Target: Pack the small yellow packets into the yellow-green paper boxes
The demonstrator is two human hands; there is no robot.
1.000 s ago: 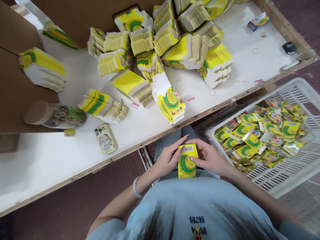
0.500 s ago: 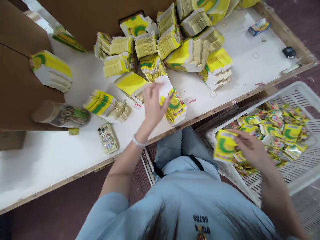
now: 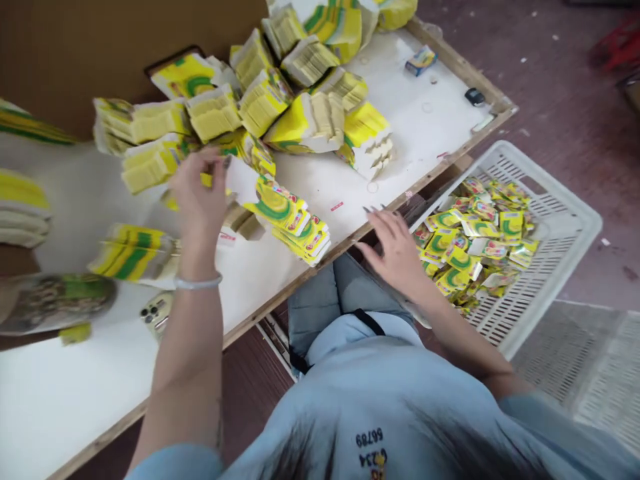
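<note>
Head view: the left hand [image 3: 199, 197] pinches the white flap [image 3: 243, 180] at the end of a flat yellow carton [image 3: 280, 203], which overlaps a small stack [image 3: 311, 243] of similar cartons near the wooden edge [image 3: 280, 295] of the white surface [image 3: 410, 133]. The right hand [image 3: 395, 255] is empty, fingers spread and slightly bent, beside that edge and near a white slotted basket [image 3: 565, 230] holding many small yellow packets [image 3: 455, 257]. Bundles [image 3: 306, 125] of yellow cartons stand behind, and a phone [image 3: 156, 312] lies partly hidden by the left forearm [image 3: 186, 373]
</note>
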